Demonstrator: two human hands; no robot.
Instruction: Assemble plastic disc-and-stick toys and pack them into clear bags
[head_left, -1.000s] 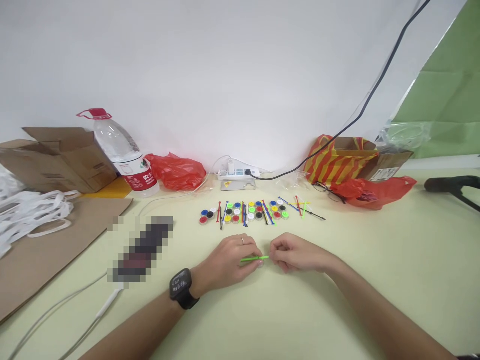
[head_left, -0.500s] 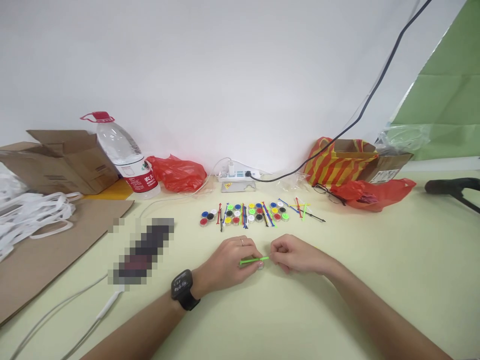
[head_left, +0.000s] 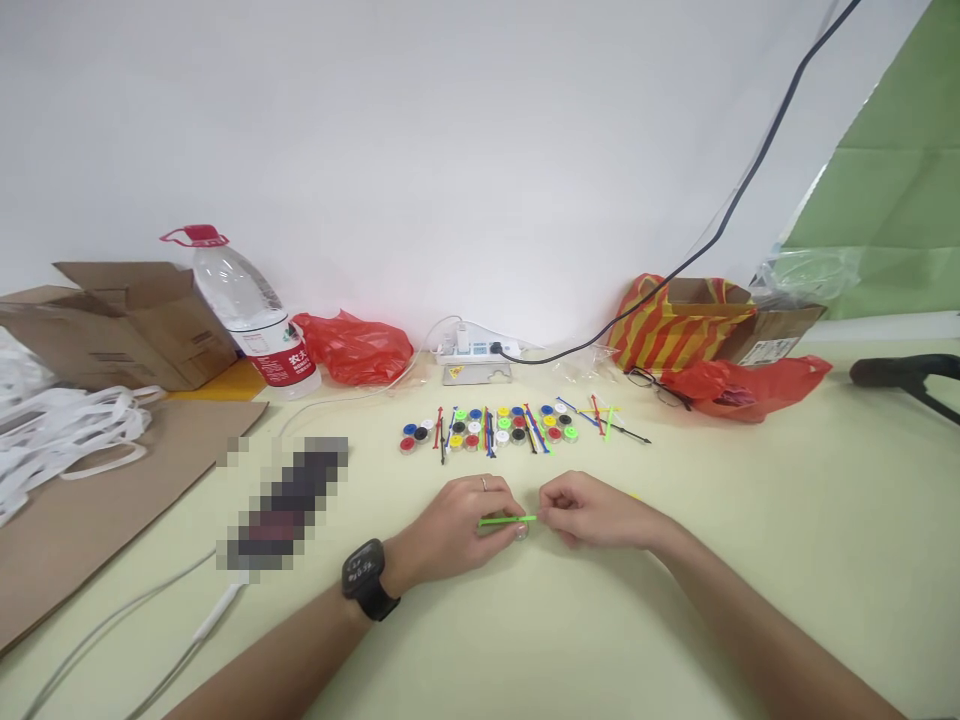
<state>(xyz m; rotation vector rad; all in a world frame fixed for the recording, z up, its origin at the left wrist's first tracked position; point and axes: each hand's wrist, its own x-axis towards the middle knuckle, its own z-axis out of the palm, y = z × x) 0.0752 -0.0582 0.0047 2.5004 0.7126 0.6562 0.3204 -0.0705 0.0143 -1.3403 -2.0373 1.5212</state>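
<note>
While both hands sit low on the table (head_left: 540, 640), my left hand (head_left: 456, 527) pinches the green stick (head_left: 504, 520) near its middle and my right hand (head_left: 594, 512) pinches its right tip. Both grips are closed tight on it. Stick lies roughly level between the hands, just above the tabletop. Small pale round piece (head_left: 520, 531) sits at my left fingertips, under the stick; can't tell if they touch. Reads as a stick-to-disc fit. Best bet: wrists planted, grip close to the working end, line up square, push straight, no bending. Spare discs (head_left: 487, 425) lie well beyond.
</note>
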